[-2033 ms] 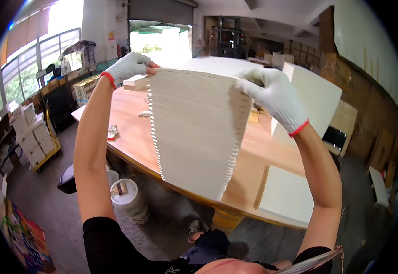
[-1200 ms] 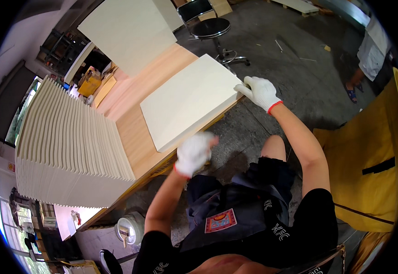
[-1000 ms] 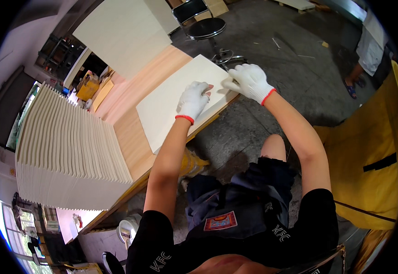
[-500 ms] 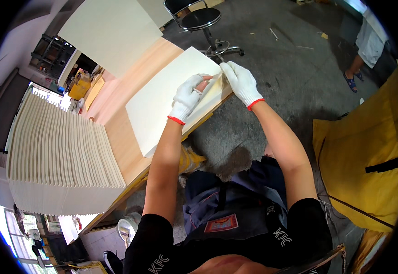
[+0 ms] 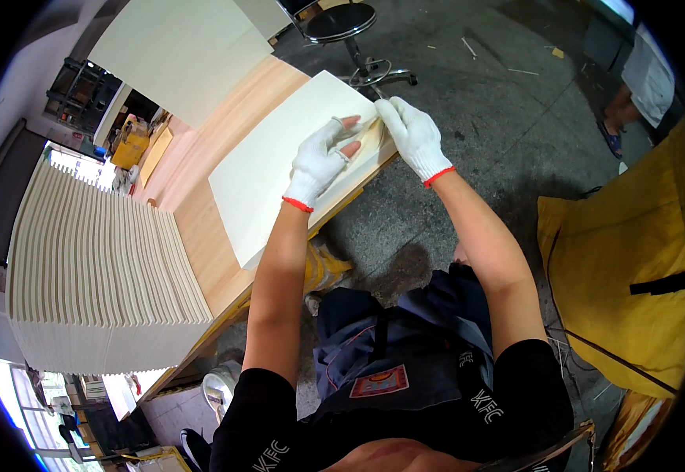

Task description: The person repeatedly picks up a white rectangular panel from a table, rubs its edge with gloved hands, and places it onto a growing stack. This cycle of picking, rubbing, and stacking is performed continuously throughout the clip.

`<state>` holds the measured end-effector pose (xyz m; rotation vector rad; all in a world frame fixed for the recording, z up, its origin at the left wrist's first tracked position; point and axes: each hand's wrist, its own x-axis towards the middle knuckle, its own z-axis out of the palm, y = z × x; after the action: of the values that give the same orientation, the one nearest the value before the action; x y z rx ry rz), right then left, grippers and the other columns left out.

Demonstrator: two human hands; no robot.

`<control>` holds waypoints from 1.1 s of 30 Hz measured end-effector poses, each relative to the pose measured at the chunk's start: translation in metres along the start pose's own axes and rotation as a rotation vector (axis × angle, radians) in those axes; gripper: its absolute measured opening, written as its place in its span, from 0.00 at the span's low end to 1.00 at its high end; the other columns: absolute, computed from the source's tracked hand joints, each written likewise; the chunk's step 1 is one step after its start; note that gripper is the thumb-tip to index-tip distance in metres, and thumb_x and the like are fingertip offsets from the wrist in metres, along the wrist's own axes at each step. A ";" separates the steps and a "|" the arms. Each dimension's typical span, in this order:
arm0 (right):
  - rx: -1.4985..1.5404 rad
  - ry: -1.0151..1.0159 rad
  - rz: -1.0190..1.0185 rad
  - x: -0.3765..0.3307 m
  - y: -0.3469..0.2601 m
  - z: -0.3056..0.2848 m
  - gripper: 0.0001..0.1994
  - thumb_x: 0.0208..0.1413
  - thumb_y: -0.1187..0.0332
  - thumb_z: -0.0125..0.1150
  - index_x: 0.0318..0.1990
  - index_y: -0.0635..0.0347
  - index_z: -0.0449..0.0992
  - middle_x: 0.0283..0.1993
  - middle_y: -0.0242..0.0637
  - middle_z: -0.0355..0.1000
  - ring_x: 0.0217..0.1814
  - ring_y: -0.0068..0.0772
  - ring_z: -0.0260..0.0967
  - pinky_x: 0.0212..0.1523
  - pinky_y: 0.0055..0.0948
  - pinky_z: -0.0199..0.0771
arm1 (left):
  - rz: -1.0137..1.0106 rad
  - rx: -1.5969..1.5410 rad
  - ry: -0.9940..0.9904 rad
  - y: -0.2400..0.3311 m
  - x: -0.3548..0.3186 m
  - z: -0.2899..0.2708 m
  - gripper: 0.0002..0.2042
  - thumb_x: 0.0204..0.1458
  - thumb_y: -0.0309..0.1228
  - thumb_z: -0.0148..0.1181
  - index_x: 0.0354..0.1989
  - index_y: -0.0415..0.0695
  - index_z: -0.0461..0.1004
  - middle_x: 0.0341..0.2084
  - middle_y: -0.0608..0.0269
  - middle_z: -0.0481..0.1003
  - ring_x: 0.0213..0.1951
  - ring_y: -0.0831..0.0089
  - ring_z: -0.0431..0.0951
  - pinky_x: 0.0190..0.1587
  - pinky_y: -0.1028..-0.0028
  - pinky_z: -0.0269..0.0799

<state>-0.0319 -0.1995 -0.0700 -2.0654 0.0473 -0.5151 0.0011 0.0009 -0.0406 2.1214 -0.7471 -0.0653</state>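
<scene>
A thick stack of large white sheets (image 5: 268, 177) lies on the wooden table near its front edge. My left hand (image 5: 316, 164), in a white glove with bare fingertips, is over the near side of the stack. Its thumb and forefinger are apart with nothing between them. At the stack's right corner my gloved right hand (image 5: 413, 135) is closed on the sheet edges, its fingers pressed together and partly hidden. Between the hands, the cream-coloured edges of several sheets (image 5: 371, 140) bend and fan slightly.
Many pale board-like pieces (image 5: 106, 267) stand in a ridged row on the table's left. A large pale panel (image 5: 181, 55) rises behind. Beyond are a black stool (image 5: 341, 23) and a person's leg (image 5: 618, 110). A yellow cover (image 5: 618, 275) hangs right; a bucket (image 5: 218, 389) stands below.
My left thumb and forefinger have spread apart from the sheet edge. My right hand stays at the corner. The person at the far right has shifted slightly.
</scene>
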 end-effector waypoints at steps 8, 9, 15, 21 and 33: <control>-0.030 0.088 -0.071 -0.003 0.001 0.004 0.23 0.66 0.45 0.40 0.39 0.54 0.74 0.35 0.50 0.76 0.40 0.59 0.73 0.41 0.51 0.70 | -0.014 0.193 -0.034 0.013 -0.004 0.003 0.16 0.54 0.35 0.66 0.51 0.47 0.79 0.41 0.57 0.79 0.42 0.64 0.80 0.48 0.71 0.73; -0.040 0.079 -0.065 -0.002 0.002 0.004 0.23 0.66 0.45 0.40 0.39 0.54 0.74 0.35 0.50 0.76 0.40 0.59 0.73 0.41 0.51 0.70 | 0.016 0.180 -0.015 0.010 -0.003 0.005 0.16 0.54 0.36 0.66 0.51 0.47 0.79 0.42 0.57 0.79 0.42 0.65 0.80 0.48 0.71 0.73; -0.049 0.044 -0.043 -0.003 0.001 0.003 0.23 0.66 0.46 0.40 0.39 0.55 0.74 0.35 0.50 0.76 0.40 0.59 0.74 0.41 0.50 0.70 | -0.003 0.164 -0.005 0.004 -0.003 0.005 0.17 0.54 0.34 0.66 0.52 0.46 0.78 0.42 0.58 0.78 0.43 0.68 0.78 0.50 0.72 0.72; -0.041 -0.042 0.032 -0.003 -0.008 -0.004 0.24 0.66 0.45 0.40 0.38 0.56 0.73 0.34 0.51 0.75 0.40 0.59 0.74 0.41 0.51 0.70 | 0.082 0.091 0.083 0.011 -0.007 0.005 0.14 0.59 0.28 0.55 0.52 0.42 0.77 0.41 0.60 0.78 0.46 0.72 0.76 0.52 0.72 0.70; -0.033 0.056 -0.032 -0.003 0.001 0.004 0.23 0.66 0.46 0.41 0.37 0.57 0.73 0.34 0.52 0.75 0.40 0.60 0.73 0.40 0.52 0.69 | -0.017 0.192 -0.001 0.014 -0.004 0.004 0.16 0.53 0.33 0.67 0.50 0.44 0.78 0.39 0.59 0.79 0.44 0.71 0.77 0.50 0.72 0.71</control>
<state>-0.0333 -0.1962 -0.0736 -2.0864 0.0564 -0.5957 -0.0109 -0.0063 -0.0335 2.3095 -0.7621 -0.0033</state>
